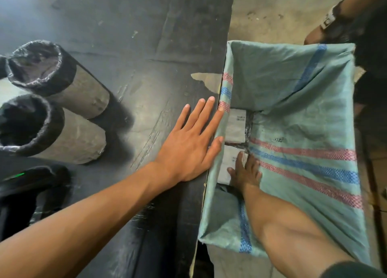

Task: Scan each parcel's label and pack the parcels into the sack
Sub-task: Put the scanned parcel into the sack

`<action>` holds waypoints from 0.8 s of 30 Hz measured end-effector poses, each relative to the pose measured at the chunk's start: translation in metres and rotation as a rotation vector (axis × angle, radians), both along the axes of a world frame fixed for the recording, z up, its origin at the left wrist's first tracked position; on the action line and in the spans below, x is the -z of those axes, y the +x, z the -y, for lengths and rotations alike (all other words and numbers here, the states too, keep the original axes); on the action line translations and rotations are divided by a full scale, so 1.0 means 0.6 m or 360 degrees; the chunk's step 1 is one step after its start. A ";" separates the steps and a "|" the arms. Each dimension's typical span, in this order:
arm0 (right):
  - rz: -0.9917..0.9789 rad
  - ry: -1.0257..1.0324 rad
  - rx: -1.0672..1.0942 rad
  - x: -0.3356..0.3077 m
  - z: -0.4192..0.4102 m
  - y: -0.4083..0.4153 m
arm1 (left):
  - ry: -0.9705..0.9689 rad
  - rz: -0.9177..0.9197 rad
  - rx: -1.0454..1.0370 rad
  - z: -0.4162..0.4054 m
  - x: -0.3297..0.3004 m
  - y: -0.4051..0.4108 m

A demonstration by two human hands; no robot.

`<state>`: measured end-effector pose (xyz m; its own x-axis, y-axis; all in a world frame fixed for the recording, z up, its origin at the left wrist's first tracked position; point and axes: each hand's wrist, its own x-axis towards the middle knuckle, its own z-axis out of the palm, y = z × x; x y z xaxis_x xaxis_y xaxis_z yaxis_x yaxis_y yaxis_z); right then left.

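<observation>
though deep in sack [293,93], right hand [244,171] on parcel [229,162]

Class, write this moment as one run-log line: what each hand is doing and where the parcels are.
left hand: flat on table, fingertips at sack rim | right hand: inside sack, on near parcel | second parcel: in sack beyond it

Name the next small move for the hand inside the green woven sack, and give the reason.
Probably let go and lift the right hand out of the green woven sack: the grey labelled parcel it touches already lies on the bottom beside another grey parcel.
</observation>
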<state>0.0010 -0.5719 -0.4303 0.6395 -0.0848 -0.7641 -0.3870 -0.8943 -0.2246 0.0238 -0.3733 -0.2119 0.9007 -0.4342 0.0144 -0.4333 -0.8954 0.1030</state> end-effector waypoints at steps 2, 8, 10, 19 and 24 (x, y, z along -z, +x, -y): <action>-0.0073 -0.0031 -0.0014 -0.002 0.000 0.005 | -0.0006 -0.0001 0.0005 -0.002 0.003 0.001; -0.0347 -0.0213 -0.0103 -0.030 0.005 0.044 | -0.0020 -0.0034 0.0006 -0.004 0.008 0.001; -0.0366 -0.0214 -0.0205 -0.052 0.010 0.064 | -0.0026 -0.0064 0.0008 -0.005 0.008 0.002; -0.0134 0.0002 -0.0078 -0.206 0.045 0.077 | -0.0099 -0.0124 0.0006 -0.005 0.006 0.004; 0.0161 0.0125 0.0055 -0.331 0.028 0.044 | -0.0211 -0.0379 -0.0022 -0.005 -0.024 0.007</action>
<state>0.0274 -0.5884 -0.2317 0.7112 -0.0503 -0.7012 -0.3890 -0.8590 -0.3329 0.0280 -0.3703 -0.1977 0.8915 -0.4301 -0.1424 -0.3705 -0.8730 0.3172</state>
